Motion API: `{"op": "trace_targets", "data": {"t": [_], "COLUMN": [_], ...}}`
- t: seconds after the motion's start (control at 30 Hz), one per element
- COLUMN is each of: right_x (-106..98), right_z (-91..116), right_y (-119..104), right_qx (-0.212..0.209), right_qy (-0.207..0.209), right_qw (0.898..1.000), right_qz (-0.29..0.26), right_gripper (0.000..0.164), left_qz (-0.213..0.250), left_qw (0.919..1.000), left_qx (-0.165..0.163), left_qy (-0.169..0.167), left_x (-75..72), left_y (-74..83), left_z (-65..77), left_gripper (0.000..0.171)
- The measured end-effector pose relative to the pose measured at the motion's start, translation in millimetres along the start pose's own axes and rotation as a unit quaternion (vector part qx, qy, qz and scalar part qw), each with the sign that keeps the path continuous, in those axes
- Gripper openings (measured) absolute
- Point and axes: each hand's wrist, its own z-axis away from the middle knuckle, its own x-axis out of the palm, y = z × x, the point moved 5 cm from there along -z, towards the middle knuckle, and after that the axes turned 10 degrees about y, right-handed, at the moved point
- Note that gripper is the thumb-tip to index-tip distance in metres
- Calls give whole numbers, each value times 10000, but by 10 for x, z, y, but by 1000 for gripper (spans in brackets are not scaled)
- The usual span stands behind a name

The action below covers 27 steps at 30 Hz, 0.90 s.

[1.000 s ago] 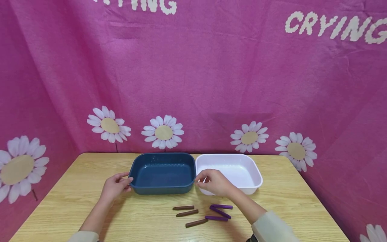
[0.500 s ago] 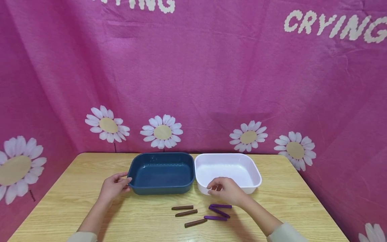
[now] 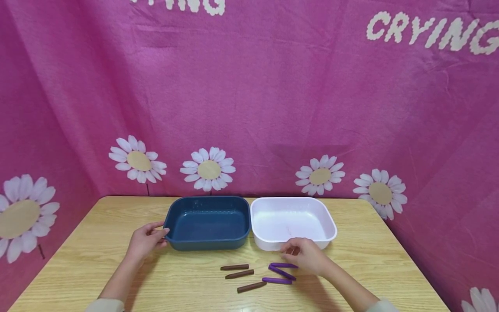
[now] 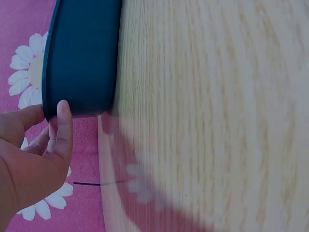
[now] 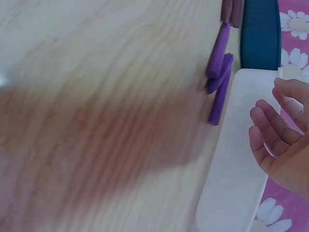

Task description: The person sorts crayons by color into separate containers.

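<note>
My left hand (image 3: 144, 242) holds the left end of a dark blue plastic tray (image 3: 206, 246), thumb at the rim and fingers against the outer wall; the left wrist view shows this pinch on the tray's corner (image 4: 82, 58). Over the front edge of a white tray (image 3: 269, 245) hovers my right hand (image 3: 308, 256), fingers loosely bent around nothing. The right wrist view shows that hand (image 5: 285, 140) beside the white tray's outer wall (image 5: 236, 145). Just below it lie three purple crayons (image 3: 277, 281), two of them crossing.
Three brown crayons (image 3: 239, 274) lie left of the purple ones on the wooden table (image 3: 187, 286). Both trays stand side by side near the table's back edge. Behind hangs a pink cloth (image 3: 241, 95) with daisies and lettering.
My right hand has moved right and toward me, from the gap between the trays to the white tray's front edge. My left hand stays on the blue tray.
</note>
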Motion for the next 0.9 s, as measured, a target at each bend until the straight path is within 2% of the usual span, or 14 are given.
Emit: {"op": "trace_targets", "data": {"t": [0.27,0.6,0.9], "right_x": [51,86,156], "right_z": [116,178,188], "right_y": [177,291,291], "right_qx": [-144,44,-267], "right_qy": [-1,286,318], "right_qw": [9999,9988,9966], "right_qz": [49,393,712], "right_gripper": [9,9,9], "left_qz": [34,58,117], "left_qw": [10000,10000,9999], "left_qx": [8,36,65], "left_qy": [33,36,61], "left_x": [1,1,-2], "left_y": [-22,-23,-29], "left_z": [-22,-15,-23], "left_gripper": [49,49,49]}}
